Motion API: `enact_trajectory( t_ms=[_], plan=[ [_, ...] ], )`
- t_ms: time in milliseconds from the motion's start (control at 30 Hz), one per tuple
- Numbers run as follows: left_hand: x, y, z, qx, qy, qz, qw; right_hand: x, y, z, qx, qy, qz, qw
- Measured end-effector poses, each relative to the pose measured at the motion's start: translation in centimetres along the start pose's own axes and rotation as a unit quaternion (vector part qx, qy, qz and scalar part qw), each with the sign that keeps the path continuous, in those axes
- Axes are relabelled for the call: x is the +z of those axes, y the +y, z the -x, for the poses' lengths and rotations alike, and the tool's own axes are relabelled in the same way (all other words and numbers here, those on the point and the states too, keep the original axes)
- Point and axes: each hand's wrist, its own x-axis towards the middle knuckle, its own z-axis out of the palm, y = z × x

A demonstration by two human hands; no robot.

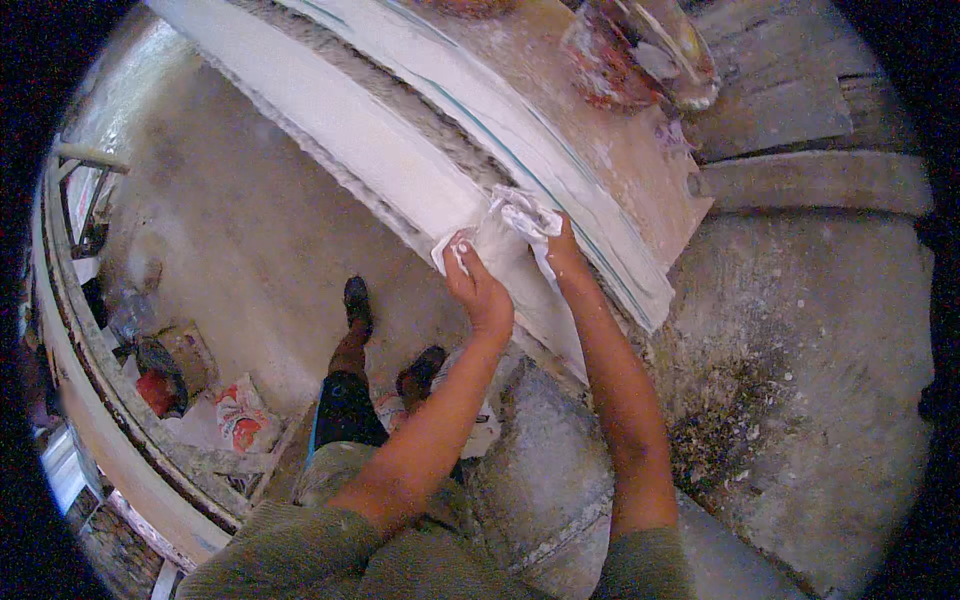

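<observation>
A long white, plaster-like strip (380, 140) runs diagonally from the far left down to the middle. Over its near part, my right hand (563, 250) grips a crumpled white sheet (525, 214), plastic or wet cloth, I cannot tell which. My left hand (478, 285) is closed at the strip's left edge, its thumb and fingers smeared white. Something white shows under those fingers, but its kind is unclear. Beside it on the right lies a second white strip (600, 215) with teal lines along it, apart from the first by a rough grey gap.
A stained bucket-like container (640, 55) stands on the board (560, 60) at the far right. Dark debris (735, 415) litters the floor at right. At left are a printed sack (243, 415) and a long curved beam (120, 470). My feet (357, 300) are below the strip.
</observation>
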Motion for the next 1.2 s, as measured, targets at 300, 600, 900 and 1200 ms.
enact_trajectory(
  t_ms=[300,600,900,1200],
  plan=[
    [1.3,-4.6,12.9,0.003,-0.033,-0.062,0.998,-8.0,8.1,7.4,0.033,0.046,0.002,0.998],
    [0.3,-7.1,22.2,-0.085,-0.083,-0.063,0.991,-13.0,18.6,17.9,0.03,0.157,-0.142,0.977],
    [-0.7,-8.6,26.6,-0.122,-0.169,-0.117,0.971,-6.1,12.3,24.4,-0.199,0.404,0.108,0.886],
    [-2.5,-9.1,28.5,-0.102,-0.323,-0.174,0.925,-0.6,8.8,32.1,-0.103,0.391,-0.014,0.915]
  ],
)
